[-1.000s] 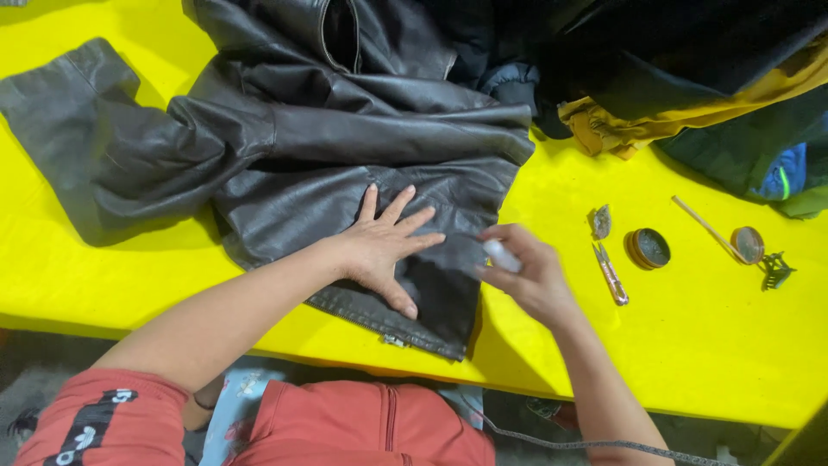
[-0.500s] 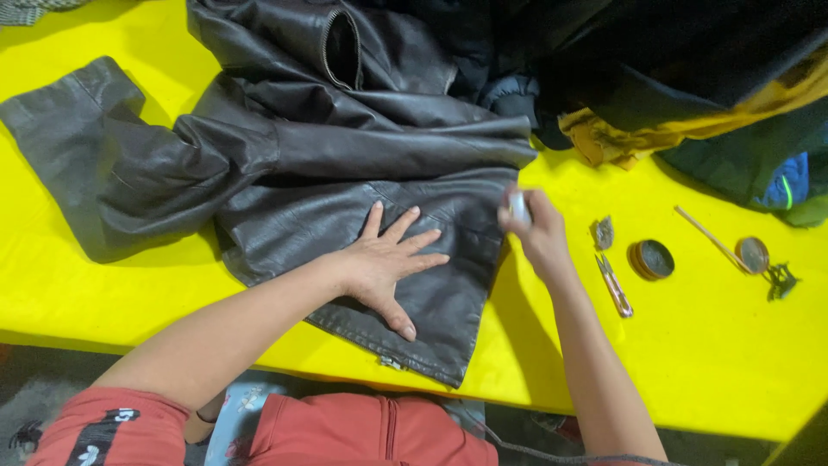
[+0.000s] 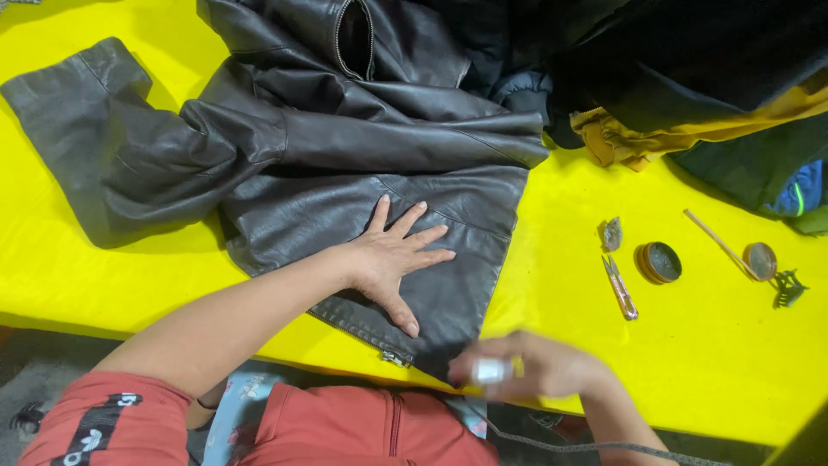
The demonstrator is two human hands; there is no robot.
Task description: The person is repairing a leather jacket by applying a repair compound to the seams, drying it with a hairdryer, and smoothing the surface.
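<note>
A dark grey leather jacket [image 3: 345, 147] lies spread on the yellow table [image 3: 707, 362], one sleeve stretched out to the left. My left hand [image 3: 392, 259] presses flat on the jacket's lower front panel, fingers apart. My right hand [image 3: 535, 367] is at the table's near edge beside the jacket's lower corner, blurred by motion, and grips a small white object [image 3: 493, 371] between its fingers. I cannot tell what the white object is.
To the right on the table lie small thread snips [image 3: 619, 289], a round open tin [image 3: 660, 261], a thin wooden stick with a round lid [image 3: 749, 257] and a dark hair claw [image 3: 787, 289]. Dark, mustard and green clothes [image 3: 690, 95] are piled at the back right.
My right hand has swept with the white object from the jacket's right edge down to its lower corner at the table's near edge. My left hand stays pressed on the jacket.
</note>
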